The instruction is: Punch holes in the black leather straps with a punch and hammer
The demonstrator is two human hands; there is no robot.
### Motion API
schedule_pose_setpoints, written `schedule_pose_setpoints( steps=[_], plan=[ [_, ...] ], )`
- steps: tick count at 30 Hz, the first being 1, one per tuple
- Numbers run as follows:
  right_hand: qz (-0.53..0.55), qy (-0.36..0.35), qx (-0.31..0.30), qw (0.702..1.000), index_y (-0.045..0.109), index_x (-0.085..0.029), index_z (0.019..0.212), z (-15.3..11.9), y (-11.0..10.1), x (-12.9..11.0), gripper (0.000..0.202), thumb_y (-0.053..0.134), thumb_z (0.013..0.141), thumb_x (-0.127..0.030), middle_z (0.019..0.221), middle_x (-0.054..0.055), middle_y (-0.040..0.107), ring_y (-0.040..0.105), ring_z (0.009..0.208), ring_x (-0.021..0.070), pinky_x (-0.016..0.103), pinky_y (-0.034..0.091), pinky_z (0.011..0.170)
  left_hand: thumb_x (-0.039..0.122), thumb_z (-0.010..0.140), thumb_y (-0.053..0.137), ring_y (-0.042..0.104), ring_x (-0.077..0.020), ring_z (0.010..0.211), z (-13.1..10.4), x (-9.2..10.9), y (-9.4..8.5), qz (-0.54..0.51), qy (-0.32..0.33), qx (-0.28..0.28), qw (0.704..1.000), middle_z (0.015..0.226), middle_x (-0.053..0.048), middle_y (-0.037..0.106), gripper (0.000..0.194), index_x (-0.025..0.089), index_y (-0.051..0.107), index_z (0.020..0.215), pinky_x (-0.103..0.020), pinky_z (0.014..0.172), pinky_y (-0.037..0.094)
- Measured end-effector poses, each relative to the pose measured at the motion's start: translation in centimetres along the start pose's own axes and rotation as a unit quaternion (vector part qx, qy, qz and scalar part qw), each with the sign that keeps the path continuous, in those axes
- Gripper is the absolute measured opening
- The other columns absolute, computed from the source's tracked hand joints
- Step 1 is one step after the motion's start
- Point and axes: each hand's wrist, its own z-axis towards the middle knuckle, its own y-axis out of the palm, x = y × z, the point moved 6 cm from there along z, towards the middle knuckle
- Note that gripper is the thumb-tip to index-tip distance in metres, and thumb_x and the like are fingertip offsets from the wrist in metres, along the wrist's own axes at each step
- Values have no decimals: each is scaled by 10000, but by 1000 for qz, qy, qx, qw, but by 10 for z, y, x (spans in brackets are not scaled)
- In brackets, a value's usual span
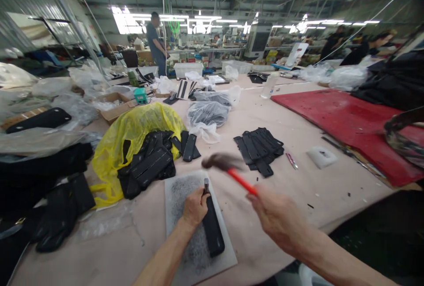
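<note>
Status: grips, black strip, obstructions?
Left grip: metal tool, far end of black strip. Right grip: hammer, raised, blurred. Strip on speckled board. Left grip just below tool's top.

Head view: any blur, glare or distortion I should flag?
In the head view, the hammer is motion-blurred, worst at its metal end; in the head view, distant ceiling lights glare white; also in the head view, the outer edges look stretched, while the left hand is fairly sharp.

A pinkish table (261, 242) carries a pale speckled board (198, 250), taken as clock centre; a yellow plastic bag (152, 116) lies toward half past ten; a clear bag (208, 116) at twelve. Fanned black pieces (260, 147) lie at one; a slim pink tool (292, 161) and a whitish block (322, 157) at two.
</note>
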Motion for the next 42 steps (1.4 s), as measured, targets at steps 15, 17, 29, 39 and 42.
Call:
schedule_pose_setpoints(
  steps=[15,17,29,39,42],
  plan=[
    [-54,236,-99,965,584,-136,1172,-73,116,132,379,407,922,-359,1175,201,634,591,1076,324,478,432,910,235,879,519,709,-224,753,4,-3,-1,-14,-13,-10,1000,804,-53,734,127,212,644,881,-311,679,535],
    [-71,115,-77,988,444,-137,1398,-71,127,91,549,488,898,-359,1459,201,434,377,1340,368,565,263,1080,242,879,519,710,-226,774,3,-4,0,-16,-13,-10,1000,826,-57,740,141,214,657,888,-320,702,542],
    [118,-82,-294,945,142,-190,1552,-100,187,4,902,612,836,-470,1613,97,125,57,1481,320,574,-7,1177,375,848,546,707,-228,768,11,-38,-27,-146,-240,89,956,830,-71,757,255,165,683,898,-343,736,556],
    [150,-90,-234,956,464,-187,1412,-47,185,2,771,604,801,-635,1495,139,417,280,1405,344,595,-2,1156,356,872,545,697,-234,907,-5,-19,-43,-124,-184,55,974,939,-76,754,254,177,713,940,-374,852,549],
    [158,-32,-177,971,614,-225,1201,-23,183,14,390,561,888,-451,1285,94,586,470,1231,267,511,173,1128,333,866,540,704,-236,879,-4,-27,-37,-130,-189,53,972,909,-69,756,245,176,712,942,-383,824,560]
  ],
)
